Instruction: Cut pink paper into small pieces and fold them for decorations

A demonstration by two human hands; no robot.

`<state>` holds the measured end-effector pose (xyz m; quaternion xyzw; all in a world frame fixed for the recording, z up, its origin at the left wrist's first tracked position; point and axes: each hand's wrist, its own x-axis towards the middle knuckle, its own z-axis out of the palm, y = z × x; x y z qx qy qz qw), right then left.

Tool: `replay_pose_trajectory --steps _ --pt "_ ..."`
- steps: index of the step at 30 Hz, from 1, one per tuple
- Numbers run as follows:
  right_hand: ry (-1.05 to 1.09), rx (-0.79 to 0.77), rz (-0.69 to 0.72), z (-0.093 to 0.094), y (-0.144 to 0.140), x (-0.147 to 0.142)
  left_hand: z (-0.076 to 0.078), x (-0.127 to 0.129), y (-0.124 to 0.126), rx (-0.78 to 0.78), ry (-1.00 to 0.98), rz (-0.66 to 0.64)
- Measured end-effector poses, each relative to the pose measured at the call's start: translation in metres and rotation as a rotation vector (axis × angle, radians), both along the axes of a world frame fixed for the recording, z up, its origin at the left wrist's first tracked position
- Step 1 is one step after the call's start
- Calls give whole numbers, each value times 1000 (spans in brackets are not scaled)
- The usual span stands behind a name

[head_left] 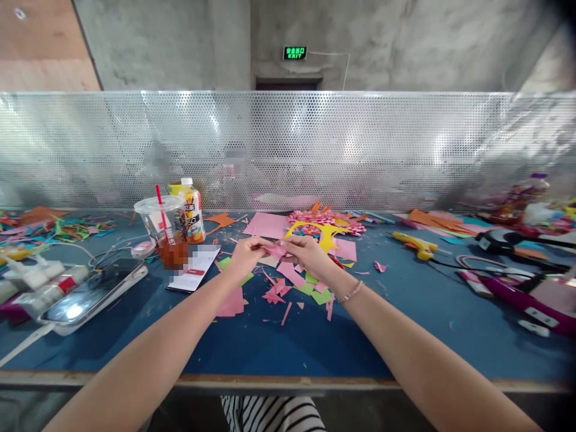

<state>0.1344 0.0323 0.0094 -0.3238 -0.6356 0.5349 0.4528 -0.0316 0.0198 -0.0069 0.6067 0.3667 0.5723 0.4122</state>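
Observation:
Between my two hands, just above the middle of the table, is a small piece of pink paper (275,252). My left hand (246,253) pinches its left side, and my right hand (306,251) pinches it from the right. Its exact folded shape is too small to make out. Below the hands lie pink paper scraps (276,292) and green scraps (320,296). A yellow cut-out sheet (327,233) sits just behind my right hand, against a heap of pink paper pieces (301,217). A pink sheet (266,224) lies behind my left hand.
On the left stand a plastic cup with a red straw (167,234) and a drink bottle (192,210), near a phone (96,294) and plugs (33,273). A yellow glue gun (416,245) and a purple device (526,303) lie right. A perforated metal screen (315,150) closes the back.

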Motion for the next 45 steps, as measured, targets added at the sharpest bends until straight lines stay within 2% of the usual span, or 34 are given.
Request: replay_pose_trajectory --steps 3,7,14,26,35,40,45 --pt "-144 90 -122 1 -3 -3 0 1 -1 -12 -48 -16" --pt "-233 222 -224 2 -4 -4 2 3 -5 -75 -193 -104" --pt "-246 377 -197 -3 4 -3 3 5 -7 -96 -135 -46" --pt "-250 368 -166 -2 3 -4 4 4 -7 -88 -121 -13" --pt "-148 228 -36 -6 3 -4 3 3 -5 -84 -87 31" --pt "-163 184 -30 -6 1 -5 1 1 -5 -81 -70 -2" --pt "-162 168 -1 -4 0 -6 -1 0 -3 -96 -63 20"
